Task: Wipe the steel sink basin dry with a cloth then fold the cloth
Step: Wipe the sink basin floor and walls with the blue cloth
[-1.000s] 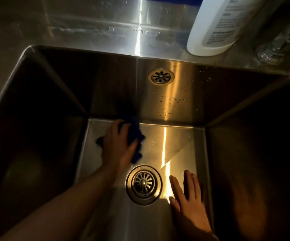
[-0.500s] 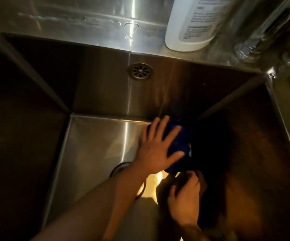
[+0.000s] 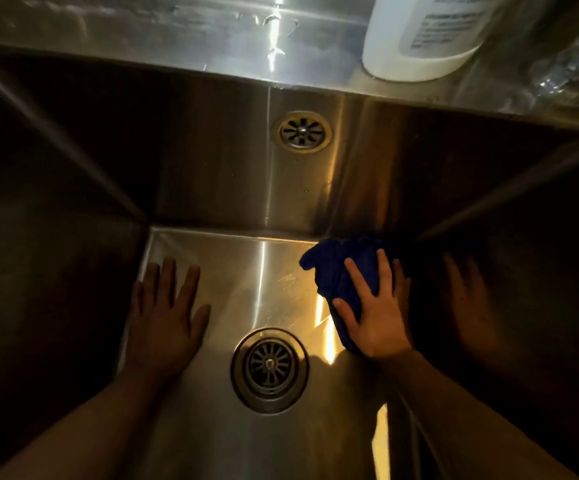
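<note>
1. Since half a second ago the blue cloth (image 3: pixel 336 271) has changed hands: the left hand (image 3: pixel 167 317) was pressing it at the far right corner, and now the right hand (image 3: pixel 374 317) is on it while the left has crossed to the basin's left side
2. Steel sink basin (image 3: pixel 229 271) holds the cloth, both hands and a round floor drain (image 3: pixel 270 370) with a slotted strainer; no standing water visible
3. Overflow grille (image 3: pixel 302 131) sits on the back wall, above the floor drain
4. White bottle (image 3: pixel 419 39) stands on the ledge behind the basin, to the right; its contents cannot be told
5. Bottle label carries dark small print, too blurred to read
6. Cloth lies bunched on the basin floor in the far right corner, against the back wall; it sticks out past the right fingertips and beside the thumb
7. Right hand: fingers spread and fairly straight, pressing down on the cloth
8. Left hand: released, palm flat on bare steel, fingers spread, well apart from the cloth, the drain between them
</note>
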Tool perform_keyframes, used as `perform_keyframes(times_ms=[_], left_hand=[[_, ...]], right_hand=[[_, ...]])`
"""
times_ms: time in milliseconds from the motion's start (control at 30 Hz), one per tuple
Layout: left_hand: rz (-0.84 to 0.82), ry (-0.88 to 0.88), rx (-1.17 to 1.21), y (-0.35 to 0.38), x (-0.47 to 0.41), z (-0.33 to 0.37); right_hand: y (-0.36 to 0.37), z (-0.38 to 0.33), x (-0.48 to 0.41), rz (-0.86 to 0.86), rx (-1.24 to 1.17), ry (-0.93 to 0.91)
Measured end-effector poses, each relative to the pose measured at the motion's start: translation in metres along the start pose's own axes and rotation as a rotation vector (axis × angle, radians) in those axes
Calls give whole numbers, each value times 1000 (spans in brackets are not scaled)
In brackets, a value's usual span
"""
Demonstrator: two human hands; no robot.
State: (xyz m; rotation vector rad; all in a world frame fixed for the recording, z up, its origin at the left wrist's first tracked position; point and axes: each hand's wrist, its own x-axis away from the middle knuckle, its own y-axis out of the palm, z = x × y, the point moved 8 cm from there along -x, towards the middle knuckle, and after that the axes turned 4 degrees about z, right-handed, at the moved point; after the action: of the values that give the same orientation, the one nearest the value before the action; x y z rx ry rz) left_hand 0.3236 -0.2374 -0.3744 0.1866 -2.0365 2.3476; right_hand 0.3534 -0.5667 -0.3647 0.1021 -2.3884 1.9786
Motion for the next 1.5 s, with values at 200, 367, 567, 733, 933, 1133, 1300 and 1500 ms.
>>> perform_keyframes(times_ms=[200, 367, 567, 733, 933, 1133, 1300, 1500], left_hand=[[44, 10, -20, 4, -1, -4], [56, 16, -11, 3, 0, -4], [204, -78, 302, -16, 7, -9], [250, -256, 596, -26, 19, -33], [313, -80, 389, -56, -2, -7], [-44, 62, -39, -27, -44, -1], [-249, 86, -63, -6, -24, -7], [-656, 159, -163, 18, 72, -15]], right_hand=[[15, -65, 0, 85, -3, 48], [32, -137, -8, 94, -21, 38], [48, -212, -10, 13, -139, -37], [67, -276, -16, -238, -329, -225], [38, -270, -22, -326, -600, -218], [-14, -105, 29, 97, -404, -37], [0, -14, 76, -31, -206, 62], [5, 1, 109, -95, -251, 113]])
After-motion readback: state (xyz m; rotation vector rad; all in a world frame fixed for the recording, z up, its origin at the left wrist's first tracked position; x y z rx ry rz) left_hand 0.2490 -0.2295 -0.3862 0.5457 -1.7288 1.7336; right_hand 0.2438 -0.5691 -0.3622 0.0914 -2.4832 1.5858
